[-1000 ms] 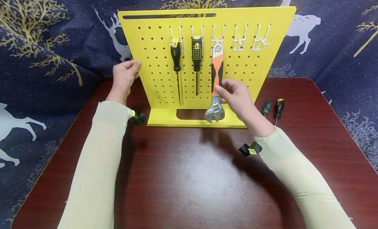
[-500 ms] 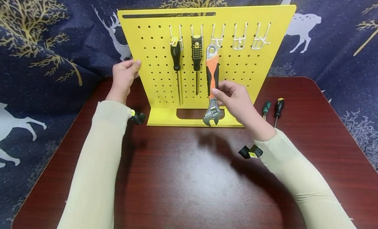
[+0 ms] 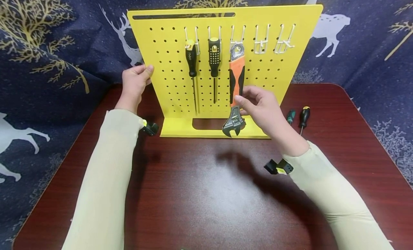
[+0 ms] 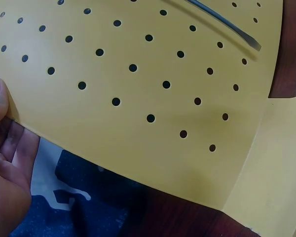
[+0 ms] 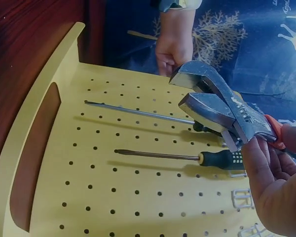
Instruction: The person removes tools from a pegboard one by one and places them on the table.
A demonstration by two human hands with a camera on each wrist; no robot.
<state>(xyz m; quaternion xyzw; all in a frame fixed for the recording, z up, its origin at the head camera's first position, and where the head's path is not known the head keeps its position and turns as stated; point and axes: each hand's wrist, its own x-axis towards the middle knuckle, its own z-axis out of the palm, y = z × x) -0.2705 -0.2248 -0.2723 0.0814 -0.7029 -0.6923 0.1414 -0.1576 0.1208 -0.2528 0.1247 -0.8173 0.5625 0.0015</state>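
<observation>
Loose black screwdriver (image 3: 304, 117) partly hidden by right forearm (image 3: 292, 142), left hand (image 4: 10, 182) cropped in left wrist view

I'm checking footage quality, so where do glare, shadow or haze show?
Head view: pale glare on the table, dark shadow beside the right sleeve; left wrist view: the screwdriver shaft casts a soft shadow on the pegboard; right wrist view: hazy, bluish light over the backdrop, sheen on the wrench.

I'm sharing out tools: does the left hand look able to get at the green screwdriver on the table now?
Probably not: the left hand grips the left edge of the pegboard, while the green screwdriver lies past its right side, with the right arm likely in the way.
</observation>
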